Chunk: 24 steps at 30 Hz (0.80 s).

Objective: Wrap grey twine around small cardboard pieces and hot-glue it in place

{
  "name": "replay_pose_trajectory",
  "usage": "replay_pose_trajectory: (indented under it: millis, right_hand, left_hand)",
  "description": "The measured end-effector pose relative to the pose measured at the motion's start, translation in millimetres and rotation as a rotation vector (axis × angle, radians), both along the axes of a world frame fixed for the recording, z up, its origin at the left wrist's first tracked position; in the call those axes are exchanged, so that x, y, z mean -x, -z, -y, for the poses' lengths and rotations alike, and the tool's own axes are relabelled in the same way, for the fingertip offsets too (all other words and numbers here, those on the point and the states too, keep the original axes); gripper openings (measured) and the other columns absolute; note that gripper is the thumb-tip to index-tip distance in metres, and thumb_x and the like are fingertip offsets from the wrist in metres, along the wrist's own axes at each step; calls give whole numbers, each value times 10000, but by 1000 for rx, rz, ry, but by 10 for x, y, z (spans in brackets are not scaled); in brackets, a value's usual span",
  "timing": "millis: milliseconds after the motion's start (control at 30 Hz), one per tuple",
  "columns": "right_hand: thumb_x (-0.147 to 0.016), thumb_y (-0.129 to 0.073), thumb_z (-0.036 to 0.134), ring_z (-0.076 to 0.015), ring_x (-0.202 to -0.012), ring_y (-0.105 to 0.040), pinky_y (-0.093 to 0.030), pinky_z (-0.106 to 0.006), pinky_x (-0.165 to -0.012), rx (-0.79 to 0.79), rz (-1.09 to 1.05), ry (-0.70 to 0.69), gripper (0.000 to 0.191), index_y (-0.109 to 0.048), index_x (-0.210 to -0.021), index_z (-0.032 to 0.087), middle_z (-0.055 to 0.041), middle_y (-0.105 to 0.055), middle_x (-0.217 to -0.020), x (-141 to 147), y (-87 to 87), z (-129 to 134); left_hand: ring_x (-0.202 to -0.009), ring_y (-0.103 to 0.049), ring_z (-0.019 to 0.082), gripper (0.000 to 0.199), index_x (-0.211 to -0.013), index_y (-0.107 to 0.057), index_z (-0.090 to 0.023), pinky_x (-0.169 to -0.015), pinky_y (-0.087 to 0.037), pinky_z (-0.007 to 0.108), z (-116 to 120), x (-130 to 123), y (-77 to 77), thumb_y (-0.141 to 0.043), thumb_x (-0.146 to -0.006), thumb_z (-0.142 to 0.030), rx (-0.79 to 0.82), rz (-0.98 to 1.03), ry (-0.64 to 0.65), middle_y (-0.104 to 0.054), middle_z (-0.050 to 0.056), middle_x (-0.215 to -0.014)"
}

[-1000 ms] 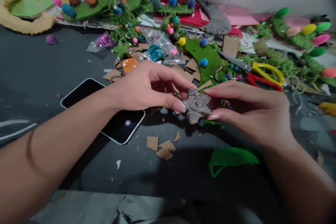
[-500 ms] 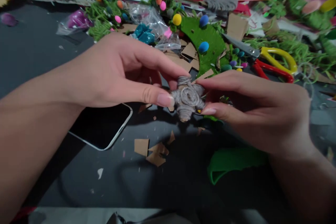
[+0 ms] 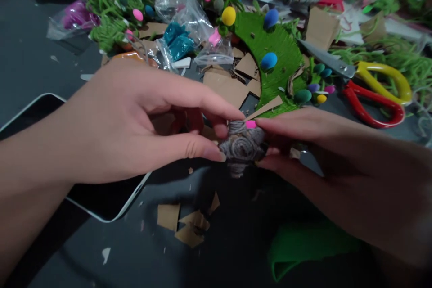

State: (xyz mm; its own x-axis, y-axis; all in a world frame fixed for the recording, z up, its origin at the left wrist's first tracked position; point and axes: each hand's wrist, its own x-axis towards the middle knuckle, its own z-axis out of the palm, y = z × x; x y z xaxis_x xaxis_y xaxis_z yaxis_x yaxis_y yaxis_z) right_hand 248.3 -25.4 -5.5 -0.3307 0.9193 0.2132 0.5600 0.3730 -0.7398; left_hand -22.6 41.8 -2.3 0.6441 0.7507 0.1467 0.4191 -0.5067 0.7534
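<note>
A small star wrapped in grey yarn [image 3: 243, 146], with a yarn spiral at its centre, is held up between both hands in the head view. My left hand [image 3: 135, 121] pinches its left side between thumb and fingers. From the right, my right hand [image 3: 337, 171] grips the opposite points with thumb and index finger. A bit of bright pink [image 3: 250, 124] shows at the right index fingertip; I cannot tell whether it belongs to the star. Behind the star lies a green yarn-wrapped piece [image 3: 280, 54] with blue and yellow pompoms.
Scissors with red and yellow handles [image 3: 374, 90] lie at the right. A phone [image 3: 101, 202] rests under my left forearm. Cardboard scraps [image 3: 192, 225] and a green folded piece [image 3: 310, 245] lie in front. Plastic bags [image 3: 182, 13] and green yarn crowd the back.
The view has moved closer and shifted, so the star and hands appear lower. The pink bit now shows by my right index finger. Both hands keep their hold on the star.
</note>
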Motion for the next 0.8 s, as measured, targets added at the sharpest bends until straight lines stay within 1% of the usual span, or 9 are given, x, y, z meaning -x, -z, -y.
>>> replay_pose_trajectory:
  millis: [100,167,233,300,367,467,533,633,800]
  right_hand:
    - [-873,-779,257,-202,-1097,-711,-610,-291,-927,63,-45,3,378,-739,-1249,265,-6,-742,-1242,-15,-18,18]
    - [-862,-785,275,-212,-1066,-717,-628,-306,-906,99,-55,10,393,-737,-1253,271,-8,-740,-1237,-4,-36,24]
    - [-864,-778,291,-192,-931,-730,-648,-295,-809,108,-51,45,360,-750,-1223,283,0,-759,-1162,22,-61,27]
    - [-869,-769,300,-163,-776,-712,-646,-272,-686,106,-52,89,306,-768,-1174,288,5,-775,-1056,50,-85,31]
    - [-867,-774,282,-140,-697,-694,-633,-248,-620,94,-74,121,279,-775,-1146,286,9,-781,-990,72,-101,35]
    - [-874,-776,239,-133,-709,-719,-642,-235,-641,70,-120,125,288,-772,-1159,279,4,-796,-1014,94,-96,36]
    - [-878,-773,228,-139,-714,-735,-642,-234,-631,84,-157,137,271,-779,-1145,272,-2,-805,-1017,112,-78,29]
    - [-868,-783,232,-149,-710,-756,-631,-206,-584,133,-228,185,228,-798,-1095,249,-5,-815,-954,150,-51,9]
    - [-862,-787,214,-153,-725,-767,-645,-204,-621,180,-292,219,167,-814,-1023,250,10,-809,-881,205,-40,-19]
  left_hand:
    - [-746,-728,111,379,-1175,-785,-412,-587,-550,158,9,-8,-6,-862,-803,-400,-44,-13,-11,-801,-90,-951]
    - [-715,-715,102,358,-1159,-792,-403,-578,-541,147,22,-22,-6,-854,-807,-427,-42,-9,-18,-798,-94,-925]
    - [-691,-701,99,337,-1145,-799,-383,-580,-538,138,39,-46,-9,-846,-815,-432,-21,2,-36,-796,-87,-895]
    - [-674,-695,111,339,-1143,-803,-356,-581,-548,145,60,-75,-17,-844,-815,-431,0,21,-64,-793,-71,-869]
    - [-677,-705,126,346,-1142,-803,-328,-581,-558,159,80,-102,-30,-840,-814,-432,18,36,-75,-791,-56,-850]
    - [-714,-727,133,348,-1168,-794,-300,-576,-555,157,105,-129,-54,-822,-836,-402,28,45,-78,-798,-45,-877]
    - [-721,-726,123,353,-1191,-785,-282,-577,-553,147,118,-136,-66,-811,-852,-379,17,48,-71,-803,-37,-903]
    - [-735,-724,120,347,-1203,-777,-266,-578,-554,139,136,-142,-73,-788,-871,-367,-6,48,-64,-805,-27,-917]
    - [-761,-730,120,331,-1198,-770,-263,-585,-545,137,170,-169,-81,-774,-889,-382,-56,60,-74,-810,-29,-1006]
